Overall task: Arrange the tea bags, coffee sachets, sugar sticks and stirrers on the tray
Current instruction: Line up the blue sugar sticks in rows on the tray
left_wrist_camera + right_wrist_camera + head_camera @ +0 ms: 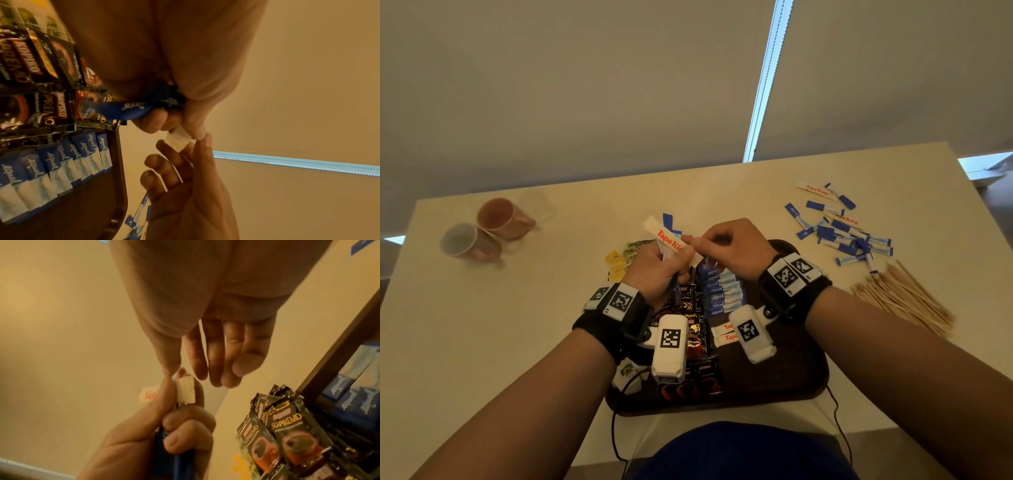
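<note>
Coffee sachets (693, 337), black foil with red cups, fill the near left of our dark brown plastic tray (810, 380); a row of blue-and-white sweetener packets (722, 291) sits just beyond. Above these our left hand (659, 270) grips a bundle of sticks, and the long white paper sugar stick (669, 241) printed in red slants up and leftward from it. Our right hand (732, 250), closer to the stick's lower end, pinches that end between thumb and forefinger. Farther right, loose blue sticks (842, 229) and wooden stirrers (904, 296) lie on the cream table (571, 212).
</note>
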Motion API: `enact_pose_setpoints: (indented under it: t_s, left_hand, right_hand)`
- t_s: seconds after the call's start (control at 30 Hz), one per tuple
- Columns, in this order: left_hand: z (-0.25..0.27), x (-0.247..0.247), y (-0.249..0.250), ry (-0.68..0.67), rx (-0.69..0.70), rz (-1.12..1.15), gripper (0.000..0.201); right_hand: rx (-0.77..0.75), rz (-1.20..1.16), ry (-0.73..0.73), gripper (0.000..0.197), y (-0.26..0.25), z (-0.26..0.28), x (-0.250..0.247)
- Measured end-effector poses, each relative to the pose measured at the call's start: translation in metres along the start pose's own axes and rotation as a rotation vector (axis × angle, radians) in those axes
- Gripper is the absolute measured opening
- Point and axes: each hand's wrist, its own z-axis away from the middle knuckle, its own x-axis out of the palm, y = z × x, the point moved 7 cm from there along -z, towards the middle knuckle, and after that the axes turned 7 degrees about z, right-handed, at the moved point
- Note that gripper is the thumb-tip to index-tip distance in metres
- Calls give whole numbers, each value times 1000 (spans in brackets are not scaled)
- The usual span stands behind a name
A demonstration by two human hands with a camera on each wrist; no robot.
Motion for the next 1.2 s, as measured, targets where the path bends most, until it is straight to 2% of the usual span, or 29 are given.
enact_pose_setpoints:
  t_s: [0.1, 0.27, 0.37, 0.47, 0.6, 0.7, 0.73, 0.8, 0.9, 0.97, 1.0, 1.2]
  left_hand:
    - [2, 1, 3, -3, 12, -25, 8]
    - [2, -3, -1, -14, 5, -144, 9]
    - [2, 2, 1, -45, 6, -295, 9]
    - [2, 8, 1, -63, 2, -400, 15]
    - [3, 12, 0, -98, -19, -317, 6]
    - [3, 6, 3, -32, -31, -208, 15]
    - [2, 3, 4, -9, -37, -202, 16]
    - [0, -1, 3, 13, -51, -199, 16]
    - [-2, -1, 1, 17, -66, -192, 17]
    - [-2, 1, 1, 9, -61, -196, 17]
    - [-3, 2, 1, 6, -58, -198, 17]
    - [-1, 9, -4, 2, -56, -193, 16]
  right_hand:
    - [11, -60, 57, 26, -2, -3, -4]
    - [-6, -52, 12, 18, -5, -5, -3]
    - [-25, -60, -1, 8, -10, -2, -1]
    - [-10, -48, 4, 11, -10, 0, 0]
    - [73, -213, 62, 5, 0, 7, -15]
    - [189, -315, 125, 5, 27, 15, -37]
    - [217, -237, 129, 5, 39, 17, -41]
    - [241, 75, 83, 6, 65, 22, -42]
    - [301, 452, -189, 11, 109, 38, -20]
    - [350, 576, -378, 13, 137, 56, -5]
    - [370, 619, -420, 13, 147, 65, -4]
    - [434, 737, -402, 17, 162, 72, -11]
